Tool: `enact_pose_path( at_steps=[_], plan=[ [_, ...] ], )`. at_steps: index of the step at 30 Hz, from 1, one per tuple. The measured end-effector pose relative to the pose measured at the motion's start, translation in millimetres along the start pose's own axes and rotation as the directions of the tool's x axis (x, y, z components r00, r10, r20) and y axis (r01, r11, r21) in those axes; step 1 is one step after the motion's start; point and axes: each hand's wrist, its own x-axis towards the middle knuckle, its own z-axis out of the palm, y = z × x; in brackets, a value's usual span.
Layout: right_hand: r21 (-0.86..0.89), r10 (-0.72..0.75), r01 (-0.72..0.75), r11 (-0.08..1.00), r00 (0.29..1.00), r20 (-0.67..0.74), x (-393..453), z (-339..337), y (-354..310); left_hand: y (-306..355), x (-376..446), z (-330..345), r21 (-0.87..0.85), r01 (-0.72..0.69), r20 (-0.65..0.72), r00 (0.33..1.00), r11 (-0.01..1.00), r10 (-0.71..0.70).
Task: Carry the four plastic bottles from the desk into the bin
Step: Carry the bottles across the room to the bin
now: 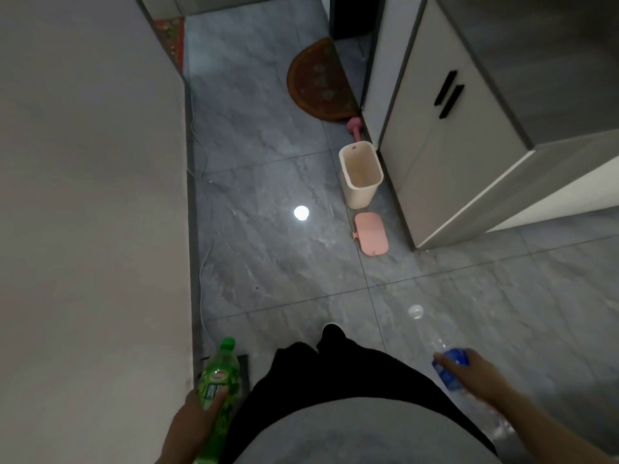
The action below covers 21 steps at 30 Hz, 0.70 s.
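Observation:
My left hand (pixel 197 420) grips a green plastic bottle (pixel 219 373) with a green cap, low at the left beside the wall. My right hand (pixel 475 376) holds a clear plastic bottle with a blue label (pixel 450 365), neck pointing up and left toward its pale cap. The cream bin (pixel 361 174) stands open on the floor ahead, against the cabinet corner, well apart from both hands. Its inside looks bare from here.
A pink lid (pixel 371 233) lies on the grey tiles just in front of the bin. White cabinets (pixel 445 155) line the right, a wall (pixel 90 195) the left. A round brown mat (pixel 318 82) lies farther on, with a thin white cable (pixel 204 262) along the left skirting.

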Motion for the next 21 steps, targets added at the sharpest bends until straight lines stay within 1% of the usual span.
enact_pose_path(
  at_steps=[4,7,9,12,17,19,21],
  plan=[
    [-0.003,-0.073,0.073,0.997,0.997,-0.006,22,-14,-70,21,21,-23,0.000,0.078,0.008,0.997,0.997,-0.078],
    [-0.015,-0.065,0.065,0.998,0.998,-0.001,39,-15,-105,44,40,-40,-0.024,0.125,0.011,0.992,0.992,-0.124],
    [-0.034,-0.038,0.038,0.999,0.999,0.000,50,-11,-125,63,60,-57,-0.032,0.131,0.019,0.991,0.991,-0.131],
    [-0.018,0.014,-0.014,1.000,1.000,-0.019,61,-6,-149,96,94,-87,-0.022,0.101,0.031,0.994,0.995,-0.100],
    [0.016,0.153,-0.153,0.988,0.988,0.006,67,2,-181,158,148,-144,0.068,-0.025,0.054,0.998,0.997,0.022],
    [0.037,0.169,-0.169,0.985,0.986,-0.001,70,7,-191,187,171,-164,0.128,-0.068,0.046,0.997,0.989,0.062],
    [0.055,0.184,-0.183,0.982,0.983,-0.006,72,12,-206,216,189,-179,0.151,-0.110,0.038,0.994,0.982,0.105]
  ],
)
